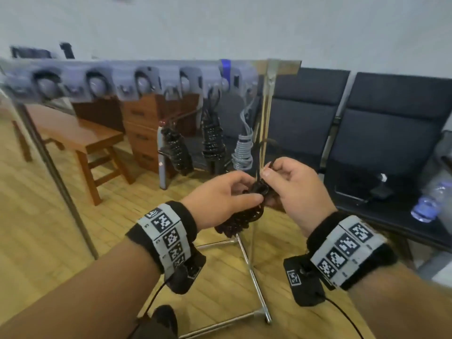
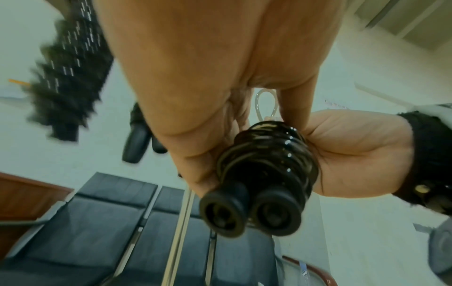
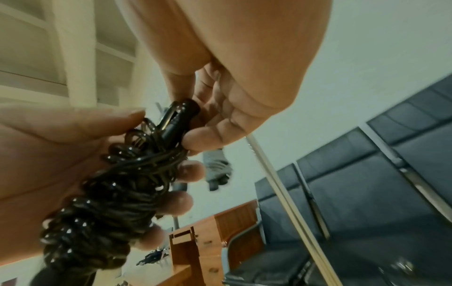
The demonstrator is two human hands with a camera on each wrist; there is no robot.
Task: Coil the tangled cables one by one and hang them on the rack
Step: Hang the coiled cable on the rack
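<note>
A black cable bundle point(image 1: 247, 216), wound into a tight coil, hangs between both hands in front of the rack. My left hand point(image 1: 225, 199) grips the coil's middle, fingers wrapped round it point(image 2: 266, 154). Two round black plug ends point(image 2: 249, 212) stick out below. My right hand point(image 1: 288, 182) pinches the cable's loose end at the top of the coil point(image 3: 181, 116). The rack's grey hook bar point(image 1: 146, 79) runs across at head height. Two black coils point(image 1: 176, 152) point(image 1: 212, 140) and a grey coil point(image 1: 243, 150) hang from it.
The rack's metal post point(image 1: 265, 113) and floor foot point(image 1: 254, 277) stand just behind my hands. Black chairs point(image 1: 381, 133) line the right, with a water bottle point(image 1: 428, 204) on one seat. A wooden bench point(image 1: 80, 138) and drawer cabinet point(image 1: 144, 133) stand behind the rack.
</note>
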